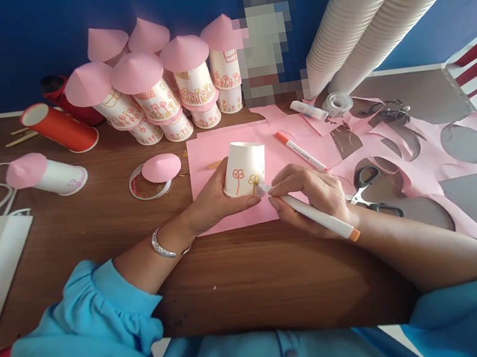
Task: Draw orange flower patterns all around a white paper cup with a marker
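My left hand (218,197) is wrapped round a white paper cup (242,162), held upside down and slightly tilted over the pink paper (209,208). Two flowers are drawn on the cup's side, one red and one yellowish. My right hand (312,196) grips a white marker pen (317,214) with an orange end, its tip at the yellowish flower near the cup's rim. Behind the right hand a red-capped marker (300,151) lies on the pink paper. Scissors (363,185) with dark handles rest just beyond my right wrist.
Decorated cup towers with pink cone roofs (136,73) stand against the blue wall. Tall stacks of paper cups (365,5) lean at the back right, near cut pink scraps (426,153). At left are a power strip (1,267), a red tube (60,128) and a tape roll (137,189).
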Demonstrator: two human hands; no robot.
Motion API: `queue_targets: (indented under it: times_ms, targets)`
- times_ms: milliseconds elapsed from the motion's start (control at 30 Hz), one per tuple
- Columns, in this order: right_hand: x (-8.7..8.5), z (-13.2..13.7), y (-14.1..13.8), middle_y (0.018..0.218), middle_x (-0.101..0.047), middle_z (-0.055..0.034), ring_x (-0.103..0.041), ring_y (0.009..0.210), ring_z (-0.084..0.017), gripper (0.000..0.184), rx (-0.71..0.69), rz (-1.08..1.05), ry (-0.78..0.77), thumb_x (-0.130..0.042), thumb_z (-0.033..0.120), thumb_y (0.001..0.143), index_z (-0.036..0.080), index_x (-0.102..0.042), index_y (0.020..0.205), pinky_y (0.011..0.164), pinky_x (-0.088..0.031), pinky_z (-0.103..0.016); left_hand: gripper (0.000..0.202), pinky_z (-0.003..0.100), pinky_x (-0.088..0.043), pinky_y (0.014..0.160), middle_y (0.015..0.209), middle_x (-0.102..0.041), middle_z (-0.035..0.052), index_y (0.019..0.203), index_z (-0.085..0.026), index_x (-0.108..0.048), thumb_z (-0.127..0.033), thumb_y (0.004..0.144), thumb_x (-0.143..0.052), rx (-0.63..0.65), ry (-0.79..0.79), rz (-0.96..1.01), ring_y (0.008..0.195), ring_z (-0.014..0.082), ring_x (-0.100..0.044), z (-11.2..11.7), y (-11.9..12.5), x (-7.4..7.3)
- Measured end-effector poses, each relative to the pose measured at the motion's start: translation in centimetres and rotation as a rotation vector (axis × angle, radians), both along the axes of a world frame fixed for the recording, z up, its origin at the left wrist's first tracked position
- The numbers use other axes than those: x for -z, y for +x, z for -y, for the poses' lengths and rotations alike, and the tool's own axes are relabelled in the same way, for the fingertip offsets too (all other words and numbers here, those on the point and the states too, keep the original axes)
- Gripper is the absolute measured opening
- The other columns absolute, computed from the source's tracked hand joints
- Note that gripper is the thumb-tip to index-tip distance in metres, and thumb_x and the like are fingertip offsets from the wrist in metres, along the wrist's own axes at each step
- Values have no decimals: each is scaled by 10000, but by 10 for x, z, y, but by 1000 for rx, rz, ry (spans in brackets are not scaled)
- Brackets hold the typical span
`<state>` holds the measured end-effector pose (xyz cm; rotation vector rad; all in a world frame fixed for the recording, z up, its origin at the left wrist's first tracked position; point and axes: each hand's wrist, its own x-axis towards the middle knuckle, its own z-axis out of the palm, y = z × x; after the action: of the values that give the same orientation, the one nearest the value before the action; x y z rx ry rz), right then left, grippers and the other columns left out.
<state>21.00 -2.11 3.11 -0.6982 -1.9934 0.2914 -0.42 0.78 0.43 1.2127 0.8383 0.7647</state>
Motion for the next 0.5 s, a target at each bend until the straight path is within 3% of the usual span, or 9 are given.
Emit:
queue_targets:
  times_ms: [67, 167, 233, 300, 400, 500]
  targets:
    - [2, -1, 2, 832, -704, -23, -719, 698, -167, 70, -27, -35, 18, -613, 210, 1001, 238, -632, 1062, 542, -573, -284, 778, 405, -567, 906, 1148, -717, 80, 1306, -237, -534, -429, 673, -944, -2, -5, 14, 1068, 265, -690, 0, -1, 2]
    - [9, -6, 7, 916, -734, -56, -727, 737, -190, 231, -19, -93, -35, -544, 408, 1069, 241, -652, 1187, 622, -619, -347, 803, 428, -564, 950, 1193, -722, 85, 1342, -251, -532, -417, 675, -947, -2, -16, 52, 1118, 281, -695, 0, -3, 7]
    - [12, -11, 8, 1022, -759, -74, -745, 795, -202, 282, 14, -145, -87, -548, 443, 1066, 252, -620, 1261, 717, -645, -389, 797, 443, -562, 972, 1211, -727, 87, 1362, -266, -526, -397, 693, -939, 14, -26, 103, 1122, 281, -709, 0, -4, 9]
    - [14, -16, 9, 1280, -723, -134, -756, 1078, -276, 398, 24, -161, -124, -623, 470, 1025, 272, -545, 1362, 887, -651, -474, 785, 455, -562, 989, 1220, -732, 96, 1371, -269, -522, -375, 710, -931, 42, -44, 156, 1117, 282, -726, 0, -6, 8]
    - [14, -22, 8, 1568, -542, -183, -522, 1485, -364, 666, -22, -62, -145, -763, 498, 922, 299, -435, 1465, 1180, -499, -609, 733, 460, -573, 980, 1196, -739, 108, 1347, -252, -543, -374, 729, -918, 74, -69, 200, 1108, 292, -740, 0, -7, 5]
    - [16, -25, 7, 1614, -496, -169, -438, 1552, -369, 789, -40, 5, -124, -816, 487, 878, 312, -375, 1508, 1254, -405, -659, 715, 471, -574, 980, 1230, -730, 121, 1330, -251, -573, -411, 723, -914, 85, -48, 227, 1150, 315, -725, 0, -7, 4]
